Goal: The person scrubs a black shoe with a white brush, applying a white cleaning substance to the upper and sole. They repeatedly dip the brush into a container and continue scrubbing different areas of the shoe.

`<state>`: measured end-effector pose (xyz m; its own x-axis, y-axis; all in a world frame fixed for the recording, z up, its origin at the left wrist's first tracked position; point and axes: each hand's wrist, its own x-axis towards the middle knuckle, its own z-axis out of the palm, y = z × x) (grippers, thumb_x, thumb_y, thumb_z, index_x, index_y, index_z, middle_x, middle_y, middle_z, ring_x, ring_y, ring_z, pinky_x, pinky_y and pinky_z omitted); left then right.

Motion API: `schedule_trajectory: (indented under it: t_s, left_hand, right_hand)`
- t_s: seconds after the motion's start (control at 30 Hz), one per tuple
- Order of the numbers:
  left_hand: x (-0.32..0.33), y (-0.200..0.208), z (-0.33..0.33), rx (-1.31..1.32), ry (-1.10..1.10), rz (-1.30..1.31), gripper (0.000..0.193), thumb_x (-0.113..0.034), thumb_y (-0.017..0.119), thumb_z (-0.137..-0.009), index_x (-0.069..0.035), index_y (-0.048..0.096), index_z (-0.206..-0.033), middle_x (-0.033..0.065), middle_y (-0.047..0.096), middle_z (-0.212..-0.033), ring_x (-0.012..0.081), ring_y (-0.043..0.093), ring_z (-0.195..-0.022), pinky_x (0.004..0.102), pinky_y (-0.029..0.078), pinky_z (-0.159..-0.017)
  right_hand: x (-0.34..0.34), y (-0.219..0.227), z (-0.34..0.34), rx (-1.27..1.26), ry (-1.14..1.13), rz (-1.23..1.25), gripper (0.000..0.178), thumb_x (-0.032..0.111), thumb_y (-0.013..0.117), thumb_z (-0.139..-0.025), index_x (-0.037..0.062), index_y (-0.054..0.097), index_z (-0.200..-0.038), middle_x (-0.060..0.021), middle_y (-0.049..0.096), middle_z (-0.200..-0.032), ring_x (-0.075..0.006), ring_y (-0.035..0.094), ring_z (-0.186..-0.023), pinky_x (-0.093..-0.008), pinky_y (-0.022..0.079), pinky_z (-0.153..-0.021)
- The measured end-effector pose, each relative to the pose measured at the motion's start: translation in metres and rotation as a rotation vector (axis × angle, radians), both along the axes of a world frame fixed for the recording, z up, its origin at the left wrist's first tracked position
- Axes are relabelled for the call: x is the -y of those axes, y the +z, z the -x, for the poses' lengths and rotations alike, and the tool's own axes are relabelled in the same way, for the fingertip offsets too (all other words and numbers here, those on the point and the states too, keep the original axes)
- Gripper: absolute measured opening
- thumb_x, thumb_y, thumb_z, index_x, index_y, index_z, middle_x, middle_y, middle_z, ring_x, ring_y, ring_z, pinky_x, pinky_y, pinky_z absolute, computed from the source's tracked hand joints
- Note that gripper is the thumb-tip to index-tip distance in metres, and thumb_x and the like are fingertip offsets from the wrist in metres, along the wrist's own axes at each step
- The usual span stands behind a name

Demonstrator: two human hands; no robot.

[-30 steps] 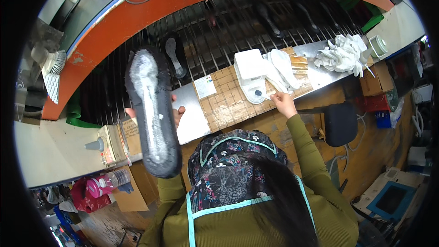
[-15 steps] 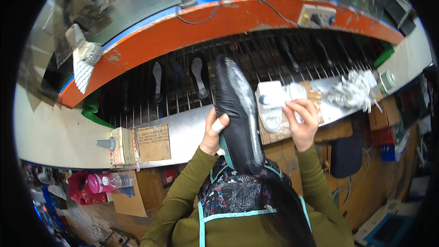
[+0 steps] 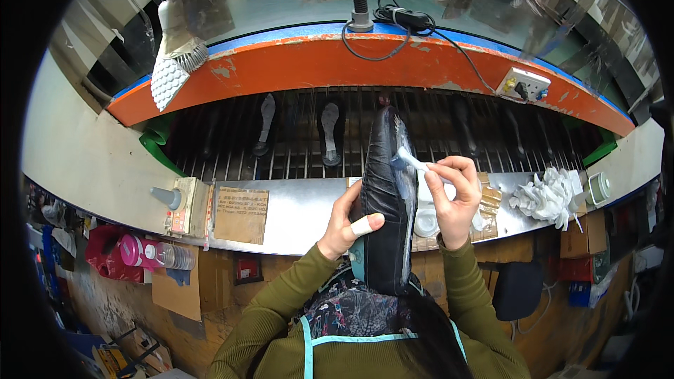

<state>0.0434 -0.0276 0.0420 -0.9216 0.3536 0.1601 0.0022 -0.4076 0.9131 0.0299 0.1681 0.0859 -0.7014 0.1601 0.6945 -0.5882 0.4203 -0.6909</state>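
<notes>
My left hand point(image 3: 349, 223) is wrapped round the side of a black shoe upper point(image 3: 382, 203), stretched over a last with its toe pointing away from me. A white tape or cover wraps the left thumb. Whitish wet coating lies along the right side of the shoe's underside. My right hand point(image 3: 456, 193) pinches a small white-handled brush point(image 3: 414, 161), its bristles touching the coated strip near the toe. Behind the right hand, a white container point(image 3: 426, 221) stands on a piece of cardboard, partly hidden by the shoe and fingers.
Beyond the metal ledge point(image 3: 298, 196), dark soles point(image 3: 330, 130) rest on a rod conveyor under an orange beam point(image 3: 295, 74). Crumpled white cloths point(image 3: 546, 196) lie at right. A control box point(image 3: 188, 207) and a cardboard piece point(image 3: 240, 215) sit at left; a white lamp-like nozzle point(image 3: 175, 63) hangs above.
The brush has moved left from over the white container onto the shoe's coated strip. The shoe is turned more upright in my left hand, and the view has shifted.
</notes>
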Motion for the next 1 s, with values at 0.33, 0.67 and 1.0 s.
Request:
schedule_trajectory:
  t_s: [0.33,0.67,1.0]
  left_hand:
    - [0.009,0.003,0.003,-0.062,0.022,0.066,0.075,-0.026,0.078,-0.076,0.005,0.045,-0.136,0.0113,0.056,-0.124,0.0185,0.052,-0.116,0.0302,0.036,-0.103]
    - [0.012,0.005,0.003,-0.055,0.025,0.105,0.076,-0.026,0.077,-0.076,0.005,0.044,-0.137,0.0123,0.056,-0.126,0.0192,0.052,-0.118,0.0310,0.036,-0.104]
    - [0.013,0.012,0.010,0.034,0.008,0.015,0.070,-0.027,0.074,-0.080,0.003,0.045,-0.135,0.0090,0.057,-0.121,0.0157,0.053,-0.112,0.0292,0.039,-0.100]
  right_hand:
    - [0.002,0.020,0.040,-0.028,-0.018,-0.022,0.011,0.007,0.077,-0.079,0.0033,0.074,-0.089,-0.0046,0.059,-0.088,-0.0113,0.055,-0.065,-0.0241,0.044,-0.060]
    - [-0.010,0.016,0.044,-0.016,0.141,-0.074,0.011,0.003,0.073,-0.080,-0.0002,0.071,-0.091,-0.0077,0.058,-0.093,-0.0161,0.057,-0.085,-0.0263,0.046,-0.074]
    - [-0.017,0.009,0.039,-0.054,0.230,-0.158,0.013,0.005,0.077,-0.077,0.0038,0.073,-0.089,-0.0046,0.059,-0.087,-0.0107,0.056,-0.069,-0.0225,0.046,-0.058]
